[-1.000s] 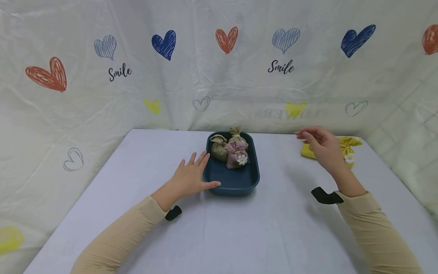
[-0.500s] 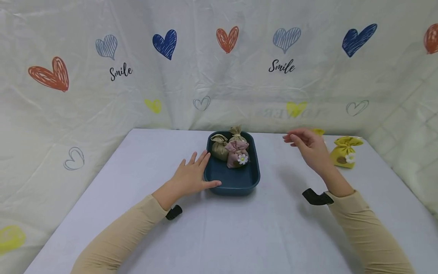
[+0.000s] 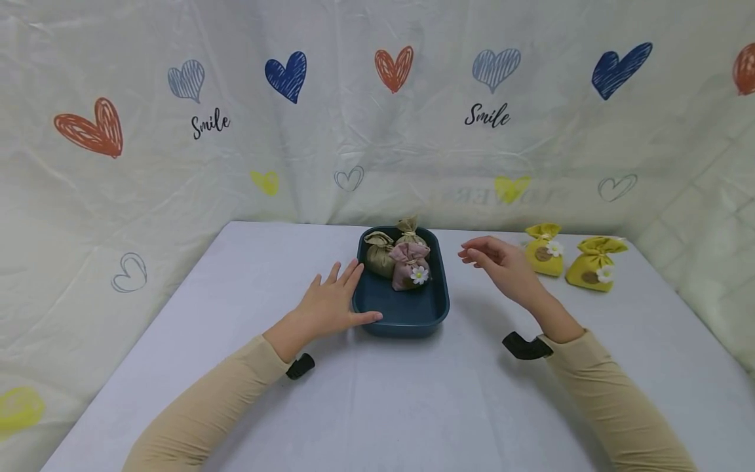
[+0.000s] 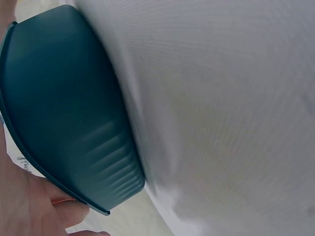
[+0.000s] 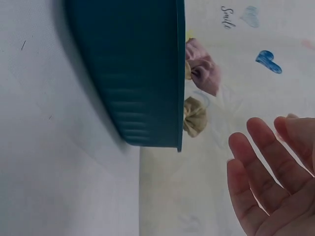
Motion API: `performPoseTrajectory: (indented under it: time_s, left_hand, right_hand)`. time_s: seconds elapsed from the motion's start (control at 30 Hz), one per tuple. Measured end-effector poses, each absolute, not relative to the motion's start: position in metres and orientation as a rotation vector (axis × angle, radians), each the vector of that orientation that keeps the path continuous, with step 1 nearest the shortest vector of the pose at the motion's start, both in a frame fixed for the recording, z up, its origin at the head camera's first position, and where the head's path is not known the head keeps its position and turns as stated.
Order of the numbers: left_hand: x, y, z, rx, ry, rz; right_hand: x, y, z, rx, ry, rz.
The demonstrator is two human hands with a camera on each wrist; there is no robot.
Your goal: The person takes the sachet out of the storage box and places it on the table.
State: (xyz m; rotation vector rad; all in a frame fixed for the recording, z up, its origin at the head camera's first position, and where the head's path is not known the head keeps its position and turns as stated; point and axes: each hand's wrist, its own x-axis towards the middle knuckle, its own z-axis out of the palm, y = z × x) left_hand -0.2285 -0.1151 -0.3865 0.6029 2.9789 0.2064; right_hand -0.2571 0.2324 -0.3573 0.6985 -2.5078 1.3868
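Note:
A dark blue tray stands at the far middle of the table. In it sit an olive drawstring pouch, a beige pouch and a pink pouch with a white flower. My left hand rests against the tray's left rim, fingers spread and straight. To the right of the tray, my right hand hovers with loosely bent fingers and holds nothing. The right wrist view shows its fingertips apart from the tray wall, with the pink and beige pouch tops above the rim.
Two yellow pouches with white flowers stand at the far right of the white table, behind and right of my right hand. A white curtain printed with hearts hangs behind the table's far edge.
My right hand has moved left from in front of the yellow pouches toward the tray, so both yellow pouches now show. The left hand and the tray have stayed in place.

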Motion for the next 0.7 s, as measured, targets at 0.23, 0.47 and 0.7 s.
performPoseTrajectory:
  time_s: [0.23,0.47,0.7]
  left_hand:
    - [-0.228,-0.115,-0.386,0.599,2.979,0.211]
    - [-0.228,-0.115,-0.386,0.602,2.982,0.218]
    - [-0.225,-0.114,-0.385,0.597,2.973,0.226]
  right_hand:
    - [-0.261,0.224,-0.361,0.722,-2.547,1.371]
    - [-0.266,0.213,-0.367,0.699,-2.592,1.389]
    - [-0.269,0.202,-0.370,0.676,-2.631,1.391]
